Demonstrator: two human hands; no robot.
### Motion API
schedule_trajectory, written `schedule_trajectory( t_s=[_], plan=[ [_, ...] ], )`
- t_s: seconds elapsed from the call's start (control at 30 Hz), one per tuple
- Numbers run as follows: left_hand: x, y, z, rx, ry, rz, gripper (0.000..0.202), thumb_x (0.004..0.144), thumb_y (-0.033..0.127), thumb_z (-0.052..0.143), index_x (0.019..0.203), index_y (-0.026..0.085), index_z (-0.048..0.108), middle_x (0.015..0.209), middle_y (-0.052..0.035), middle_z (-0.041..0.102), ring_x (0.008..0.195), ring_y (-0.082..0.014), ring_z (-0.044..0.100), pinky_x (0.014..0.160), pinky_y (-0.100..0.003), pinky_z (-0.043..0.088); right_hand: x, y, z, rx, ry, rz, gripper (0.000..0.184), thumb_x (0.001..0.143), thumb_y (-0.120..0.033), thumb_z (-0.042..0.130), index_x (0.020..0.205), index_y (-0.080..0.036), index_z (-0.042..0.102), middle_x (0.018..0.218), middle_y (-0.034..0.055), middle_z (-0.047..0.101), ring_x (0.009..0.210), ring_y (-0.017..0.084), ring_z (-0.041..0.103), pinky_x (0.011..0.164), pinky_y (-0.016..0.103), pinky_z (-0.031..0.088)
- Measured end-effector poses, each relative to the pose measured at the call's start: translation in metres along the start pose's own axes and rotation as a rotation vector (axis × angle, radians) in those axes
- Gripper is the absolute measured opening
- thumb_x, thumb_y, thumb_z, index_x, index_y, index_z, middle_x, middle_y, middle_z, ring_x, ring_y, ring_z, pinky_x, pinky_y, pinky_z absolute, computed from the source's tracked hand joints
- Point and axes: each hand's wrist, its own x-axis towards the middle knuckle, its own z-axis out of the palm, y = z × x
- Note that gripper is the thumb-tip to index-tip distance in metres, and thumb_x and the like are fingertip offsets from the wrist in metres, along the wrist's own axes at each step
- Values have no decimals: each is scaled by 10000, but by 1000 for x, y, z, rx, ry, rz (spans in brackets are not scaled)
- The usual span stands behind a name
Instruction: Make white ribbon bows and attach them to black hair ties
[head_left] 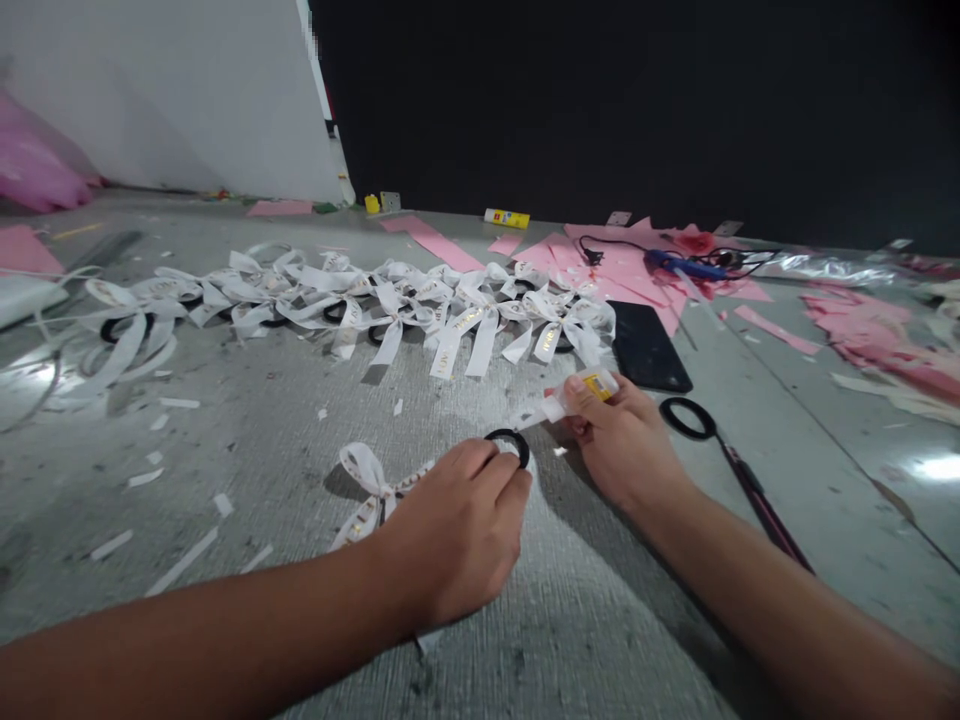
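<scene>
My left hand (465,530) is closed on a black hair tie (510,440), whose loop sticks up past my fingers. Beside that hand a white ribbon bow (367,490) with gold print lies on the floor; my hand hides where it meets the hair tie. Pinched in my right hand (619,430) is a small white glue bottle (604,384) with a yellow label. Its pale nozzle points down and left, close to the loop; whether they touch is unclear. Ahead of both hands lies a long row of similar white ribbon bows (457,320) with black hair ties.
Right of the row lies a black phone (651,347). Nearer, a black ring (688,418) meets a slim dark rod (761,500). Behind are pink paper pieces (559,262), a blue tool with a cord (690,266) and a yellow tube (507,218). White scraps (184,562) litter the left.
</scene>
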Motion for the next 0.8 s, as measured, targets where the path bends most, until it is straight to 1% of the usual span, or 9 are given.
schedule_trajectory(
  t_s=[0.13, 0.33, 0.53, 0.67, 0.8],
  plan=[
    [0, 0, -1, 9, -4, 1, 276, 892, 173, 498, 1126, 82, 610, 1128, -161, 654, 1073, -289, 588, 888, -456, 500, -1, 0, 0, 1, -15, -19, 349, 665, -415, 901, 742, -231, 615, 678, -15, 564, 580, 149, 475, 477, 273, 365],
    [1, 0, -1, 15, -4, 4, 266, 897, 179, 498, 1118, 83, 610, 1118, -168, 657, 1074, -292, 585, 884, -462, 500, -2, 1, -2, -18, -37, -20, 299, 733, -380, 859, 757, -221, 607, 721, -4, 588, 602, 141, 499, 521, 273, 384],
    [1, 0, -2, 14, -16, 2, 265, 899, 177, 494, 1114, 73, 606, 1108, -166, 654, 1074, -289, 586, 896, -454, 497, -4, 3, -4, -68, -6, -52, 304, 755, -395, 834, 794, -234, 579, 749, -8, 588, 601, 144, 486, 518, 272, 378],
    [1, 1, -2, 4, -20, -9, 269, 900, 166, 481, 1123, 81, 604, 1125, -165, 649, 1088, -287, 581, 915, -459, 492, -5, 2, -5, -76, -5, -43, 314, 746, -418, 827, 792, -239, 574, 718, -9, 557, 618, 160, 506, 531, 284, 390],
    [0, 2, -2, -5, -18, -24, 274, 897, 174, 493, 1129, 81, 605, 1145, -171, 646, 1098, -292, 576, 917, -462, 493, -5, 2, -5, -89, -15, -50, 294, 768, -407, 802, 798, -242, 561, 701, -15, 529, 619, 162, 514, 536, 291, 392]
  ],
)
